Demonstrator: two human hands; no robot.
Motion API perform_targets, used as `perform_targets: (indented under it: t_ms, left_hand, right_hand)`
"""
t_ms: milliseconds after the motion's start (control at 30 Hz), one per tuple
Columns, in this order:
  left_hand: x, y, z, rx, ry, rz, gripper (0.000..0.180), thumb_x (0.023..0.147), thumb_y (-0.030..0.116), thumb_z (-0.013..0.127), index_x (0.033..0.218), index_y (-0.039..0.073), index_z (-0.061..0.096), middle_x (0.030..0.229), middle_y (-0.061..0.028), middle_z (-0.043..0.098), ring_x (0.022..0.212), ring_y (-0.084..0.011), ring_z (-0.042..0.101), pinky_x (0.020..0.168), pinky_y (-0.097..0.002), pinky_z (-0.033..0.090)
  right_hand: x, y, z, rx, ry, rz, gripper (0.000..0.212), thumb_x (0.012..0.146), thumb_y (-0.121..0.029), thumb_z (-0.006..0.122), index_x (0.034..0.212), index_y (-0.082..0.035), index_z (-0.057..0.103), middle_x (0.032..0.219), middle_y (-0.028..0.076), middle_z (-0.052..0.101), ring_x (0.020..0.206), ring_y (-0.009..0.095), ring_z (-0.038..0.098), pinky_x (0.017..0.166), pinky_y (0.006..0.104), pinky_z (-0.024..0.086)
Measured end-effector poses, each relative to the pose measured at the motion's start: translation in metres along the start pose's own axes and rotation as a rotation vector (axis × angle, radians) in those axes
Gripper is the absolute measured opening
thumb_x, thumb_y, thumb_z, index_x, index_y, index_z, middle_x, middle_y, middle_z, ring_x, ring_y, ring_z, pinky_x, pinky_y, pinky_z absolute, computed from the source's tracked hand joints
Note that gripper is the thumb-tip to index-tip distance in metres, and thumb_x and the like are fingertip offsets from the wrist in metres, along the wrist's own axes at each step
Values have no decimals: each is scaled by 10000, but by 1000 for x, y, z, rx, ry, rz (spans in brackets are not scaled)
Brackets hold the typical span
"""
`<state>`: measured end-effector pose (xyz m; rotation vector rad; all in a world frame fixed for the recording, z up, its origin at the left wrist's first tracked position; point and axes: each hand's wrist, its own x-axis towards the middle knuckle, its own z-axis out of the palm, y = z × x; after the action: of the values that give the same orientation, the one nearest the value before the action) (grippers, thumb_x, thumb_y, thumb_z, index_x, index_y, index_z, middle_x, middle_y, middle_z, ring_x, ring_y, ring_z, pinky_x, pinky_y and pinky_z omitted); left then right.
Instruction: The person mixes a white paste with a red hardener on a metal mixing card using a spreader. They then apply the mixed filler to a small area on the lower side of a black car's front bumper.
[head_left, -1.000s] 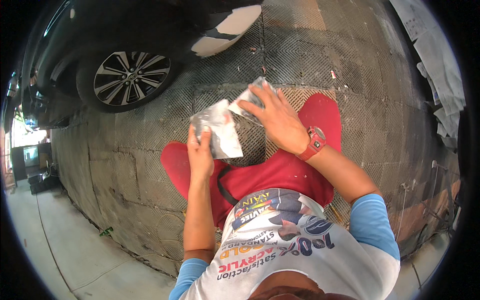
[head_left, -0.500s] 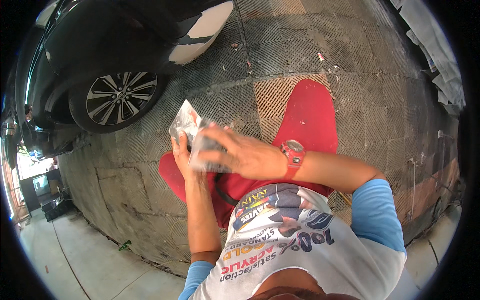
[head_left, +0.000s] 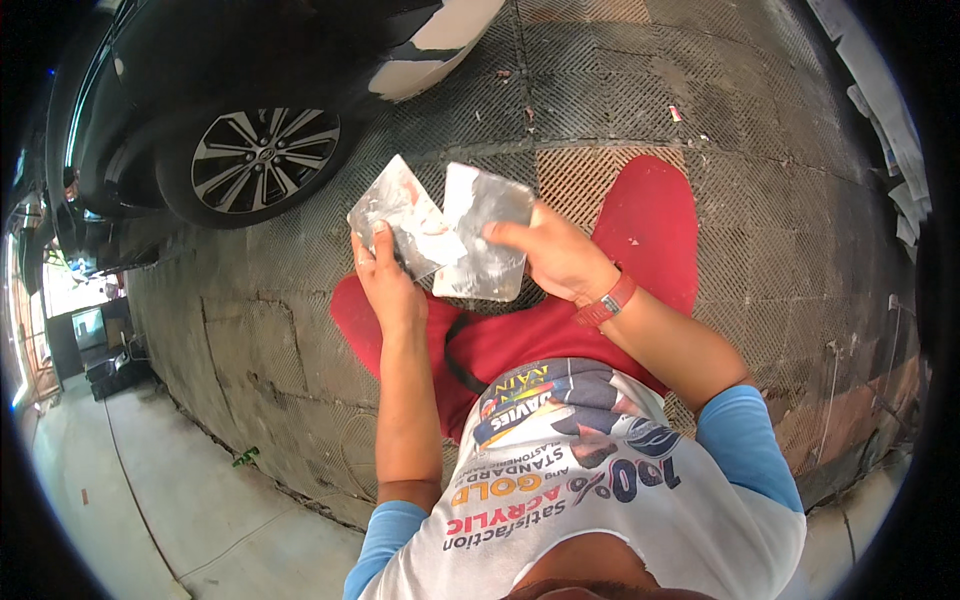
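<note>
In front of my lap I hold two flat, thin putty spreaders side by side. My left hand [head_left: 392,285] is closed on the left spreader [head_left: 385,205], its thumb pressed on the face and the fingers mostly hidden behind. Whitish paste with reddish streaks [head_left: 425,228] is smeared over that plate. My right hand [head_left: 565,255] grips the right spreader [head_left: 497,208], a greyish plate with white smears, thumb on top. The two plates meet or overlap at their inner edges, near the paste; whether they touch there I cannot tell.
A dark car stands at the upper left, its front wheel [head_left: 265,160] close by and a pale patch [head_left: 430,65] on its bodywork. Textured floor tiles [head_left: 610,75] lie ahead, with small scraps on them. Pale sheets [head_left: 885,120] hang at the far right.
My right hand, blurred across the left spreader before, has swung to the right and turned, so its own spreader's face now shows. Both hands are a little farther forward.
</note>
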<state>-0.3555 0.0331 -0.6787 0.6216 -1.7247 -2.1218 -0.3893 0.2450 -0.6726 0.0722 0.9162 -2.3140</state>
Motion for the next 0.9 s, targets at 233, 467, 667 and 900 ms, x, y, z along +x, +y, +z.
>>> perform_targets:
  t_ms: [233, 467, 667, 900]
  left_hand:
    - [-9, 9, -17, -213, -107, -260, 409, 1099, 174, 585, 1473, 21, 520, 1353, -125, 670, 1189, -220, 689, 1006, -362, 579]
    - [-17, 8, -24, -331, -252, -329, 468, 1098, 213, 591, 1522, 37, 498, 1355, -108, 682, 1152, -204, 705, 982, -351, 589]
    - [-27, 0, -14, 128, -190, -113, 481, 1104, 215, 608, 1529, 38, 466, 1394, -87, 627, 1198, -175, 633, 1033, -353, 524]
    - [-22, -15, -15, 75, 149, 99, 378, 1118, 181, 558, 1447, 3, 507, 1250, -94, 660, 1076, -176, 663, 949, -322, 552]
  right_hand:
    - [16, -41, -42, -604, -128, -29, 371, 1012, -71, 648, 1374, 4, 621, 1162, 69, 749, 1035, 130, 701, 904, 335, 599]
    - [22, -20, -75, -603, -243, 8, 506, 954, 15, 721, 1427, -19, 545, 1277, 73, 699, 1199, 147, 657, 1015, 357, 550]
    - [10, -33, -4, -1841, 23, -848, 476, 896, 7, 617, 1344, -149, 667, 1330, 129, 624, 1349, 320, 584, 1175, 491, 431]
    - [-18, 8, -12, -1997, -387, -619, 509, 906, -109, 640, 1385, -274, 684, 1501, 98, 579, 1468, 376, 473, 1221, 717, 271]
